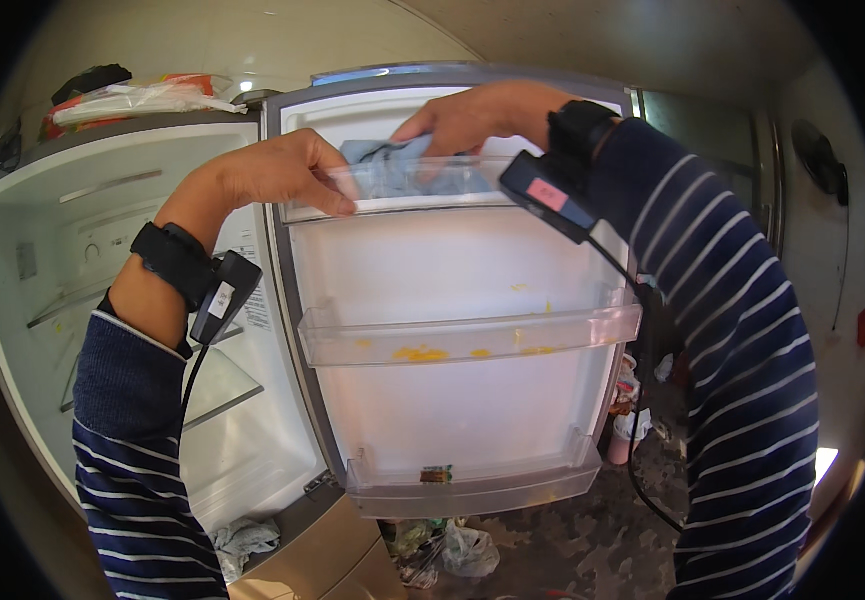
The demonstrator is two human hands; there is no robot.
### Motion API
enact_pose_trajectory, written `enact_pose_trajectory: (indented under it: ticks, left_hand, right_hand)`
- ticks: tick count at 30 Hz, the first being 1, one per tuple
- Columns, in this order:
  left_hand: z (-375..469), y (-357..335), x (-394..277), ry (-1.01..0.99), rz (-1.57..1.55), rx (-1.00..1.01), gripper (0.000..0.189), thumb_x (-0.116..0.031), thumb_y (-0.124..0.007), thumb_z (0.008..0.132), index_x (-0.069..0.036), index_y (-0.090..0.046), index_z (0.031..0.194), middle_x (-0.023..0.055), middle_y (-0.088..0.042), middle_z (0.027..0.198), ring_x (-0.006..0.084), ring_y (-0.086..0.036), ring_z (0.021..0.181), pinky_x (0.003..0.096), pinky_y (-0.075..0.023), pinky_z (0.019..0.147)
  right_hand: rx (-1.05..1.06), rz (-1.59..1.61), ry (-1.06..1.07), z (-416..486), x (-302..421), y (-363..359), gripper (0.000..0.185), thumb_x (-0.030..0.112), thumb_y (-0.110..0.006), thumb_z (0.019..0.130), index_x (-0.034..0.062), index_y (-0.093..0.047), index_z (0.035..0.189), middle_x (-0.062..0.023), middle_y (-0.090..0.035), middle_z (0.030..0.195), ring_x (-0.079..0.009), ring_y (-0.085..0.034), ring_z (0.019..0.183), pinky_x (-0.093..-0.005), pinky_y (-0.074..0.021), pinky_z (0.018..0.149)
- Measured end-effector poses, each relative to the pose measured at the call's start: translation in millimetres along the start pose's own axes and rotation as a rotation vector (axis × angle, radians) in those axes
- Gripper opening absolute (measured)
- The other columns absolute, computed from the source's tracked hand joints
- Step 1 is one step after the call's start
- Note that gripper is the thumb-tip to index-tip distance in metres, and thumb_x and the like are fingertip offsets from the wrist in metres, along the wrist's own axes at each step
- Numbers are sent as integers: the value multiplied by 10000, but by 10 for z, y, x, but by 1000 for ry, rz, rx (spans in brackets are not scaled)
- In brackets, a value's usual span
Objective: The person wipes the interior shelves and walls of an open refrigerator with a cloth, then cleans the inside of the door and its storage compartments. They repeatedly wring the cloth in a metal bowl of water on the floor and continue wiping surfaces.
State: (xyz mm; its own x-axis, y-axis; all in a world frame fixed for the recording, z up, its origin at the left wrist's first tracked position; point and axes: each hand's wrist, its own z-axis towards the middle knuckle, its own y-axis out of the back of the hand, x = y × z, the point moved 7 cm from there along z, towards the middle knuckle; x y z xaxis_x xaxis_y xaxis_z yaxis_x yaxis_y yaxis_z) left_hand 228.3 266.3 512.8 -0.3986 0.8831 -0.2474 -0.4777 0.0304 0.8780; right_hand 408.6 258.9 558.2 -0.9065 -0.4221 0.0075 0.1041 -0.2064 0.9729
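An open refrigerator door (432, 262) faces me, with three clear plastic door bins on its inner side. My left hand (282, 172) grips the left end of the top door bin (417, 191), thumb outside its front wall. Inside that bin, my right hand (477, 124) presses a grey-blue cloth (387, 154); its fingertips are partly hidden behind the clear wall. Yellow residue (421, 353) marks the middle door bin (582, 328). In the bottom door bin (470, 499) lies a small printed wrapper or packet (436, 474).
The fridge compartment (125, 180) at left has glass shelves (222, 386). A grey rag (245, 544) lies at its lower front. Plastic packages (147, 101) rest on top. Below the door, a plastic bag (470, 551) sits on the patterned floor; a pink container (624, 439) stands at right.
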Motion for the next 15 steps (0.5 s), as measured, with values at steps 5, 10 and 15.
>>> enact_pose_trajectory:
  ticks: [5, 10, 15]
  left_hand:
    - [-1, -12, 29, -14, -62, 13, 135, -116, -811, 885, -22, -771, 973, 1, -740, 869, 73, -655, 835, 239, -515, 814]
    - [-29, -38, 49, 5, -24, 4, 120, -123, -801, 897, -31, -738, 944, -26, -696, 837, 61, -617, 806, 232, -492, 783]
    - [-34, -39, 3, -42, 36, -8, 191, -163, -808, 897, -59, -650, 872, -68, -551, 750, 54, -491, 730, 240, -427, 682]
  right_hand:
    - [170, -50, -200, -108, -188, -48, 547, 335, -791, 840, 179, -642, 1343, -20, -660, 1107, -192, -555, 964, -365, -522, 742]
    - [316, -397, -590, -664, -722, 236, 712, 277, -869, 816, 209, -555, 1452, -54, -572, 1361, -243, -606, 1077, -414, -531, 897]
    - [240, -223, -486, -737, -737, 275, 632, 188, -835, 767, 106, -624, 1357, -46, -631, 1100, -188, -582, 966, -328, -497, 749]
